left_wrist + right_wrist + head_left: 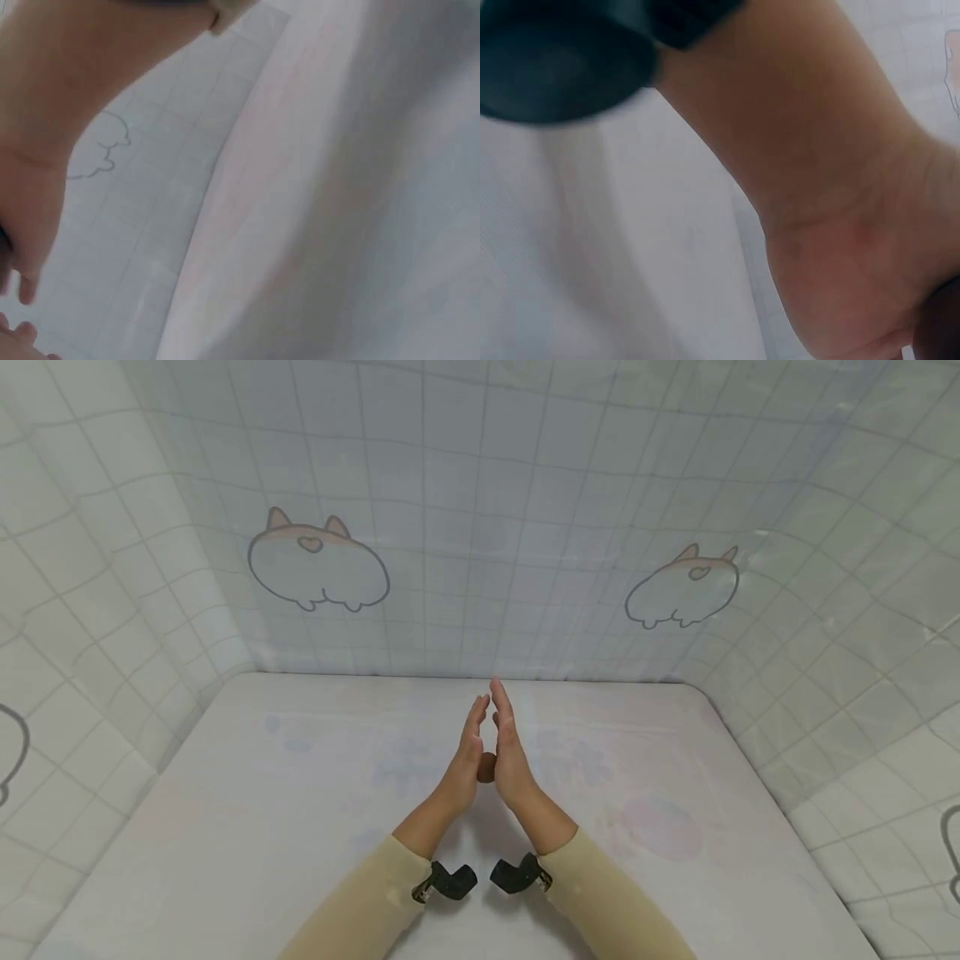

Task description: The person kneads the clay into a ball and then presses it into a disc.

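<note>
I note a pale desk (300,827) with faint printed patterns, enclosed on three sides by a white grid-pattern cloth backdrop (465,527) bearing cartoon animal outlines. Over mid-desk, the left hand (467,758) and right hand (510,752) stand upright, palm facing palm. Fingers are straight and point away from me; the tips lie near each other. A small brown object (487,767) sits between the two palms near the heels of the hands, pressed from both sides. Its kind I cannot tell. Beige sleeves (600,902) cover both forearms, each carrying a black wrist camera (517,872).
</note>
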### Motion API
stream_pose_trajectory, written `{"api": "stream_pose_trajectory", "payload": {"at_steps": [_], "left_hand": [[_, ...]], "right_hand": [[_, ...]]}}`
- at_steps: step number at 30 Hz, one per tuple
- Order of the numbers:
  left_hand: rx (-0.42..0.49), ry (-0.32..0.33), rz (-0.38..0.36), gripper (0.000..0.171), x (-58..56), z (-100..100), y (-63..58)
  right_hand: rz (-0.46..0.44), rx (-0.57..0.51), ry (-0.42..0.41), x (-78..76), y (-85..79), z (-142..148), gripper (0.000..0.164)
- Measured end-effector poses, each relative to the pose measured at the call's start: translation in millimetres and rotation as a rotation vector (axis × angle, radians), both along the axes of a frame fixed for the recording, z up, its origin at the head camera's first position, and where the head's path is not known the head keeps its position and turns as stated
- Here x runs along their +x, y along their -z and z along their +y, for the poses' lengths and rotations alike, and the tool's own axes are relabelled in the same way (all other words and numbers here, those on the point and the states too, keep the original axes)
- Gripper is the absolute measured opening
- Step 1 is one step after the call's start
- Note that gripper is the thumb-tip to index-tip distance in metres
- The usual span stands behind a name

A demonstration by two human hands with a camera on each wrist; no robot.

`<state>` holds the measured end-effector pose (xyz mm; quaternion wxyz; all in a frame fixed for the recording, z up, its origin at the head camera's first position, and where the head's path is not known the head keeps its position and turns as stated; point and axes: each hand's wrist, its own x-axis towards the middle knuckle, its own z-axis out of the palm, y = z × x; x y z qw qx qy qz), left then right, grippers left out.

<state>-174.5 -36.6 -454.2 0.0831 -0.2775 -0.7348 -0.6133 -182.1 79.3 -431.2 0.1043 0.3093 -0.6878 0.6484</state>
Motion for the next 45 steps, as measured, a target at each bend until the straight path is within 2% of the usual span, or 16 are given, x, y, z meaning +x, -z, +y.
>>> {"api": "stream_pose_trajectory", "payload": {"at_steps": [7,13,16,22,29,37,40,45], "left_hand": [[0.052,0.076,0.040,0.085,7.8,4,-0.2],[0.103,0.053,0.096,0.086,8.6,2,-5.5],[0.115,0.028,0.091,0.090,8.0,1,-9.4],[0.110,-0.050,0.065,0.091,2.8,-1,-14.0],[0.063,-0.094,0.017,0.094,-1.5,-2,-11.4],[-0.018,-0.052,-0.058,0.089,-0.3,0,3.1],[-0.040,-0.032,-0.076,0.088,3.5,3,4.5],[-0.035,0.022,-0.048,0.091,10.5,7,0.9]], "right_hand": [[-0.140,0.021,0.020,-10.6,3.8,3,0.085],[-0.256,0.059,-0.020,-13.1,15.3,1,0.086],[-0.231,0.055,-0.069,-11.1,20.7,-1,0.084],[-0.094,0.030,-0.134,-1.6,21.5,-7,0.074],[-0.015,-0.012,-0.130,8.1,17.4,-7,0.086],[0.044,-0.048,-0.089,9.0,7.4,4,0.087],[0.021,-0.035,-0.054,6.5,5.0,7,0.084],[-0.049,-0.004,0.007,-3.4,8.6,10,0.081]]}}
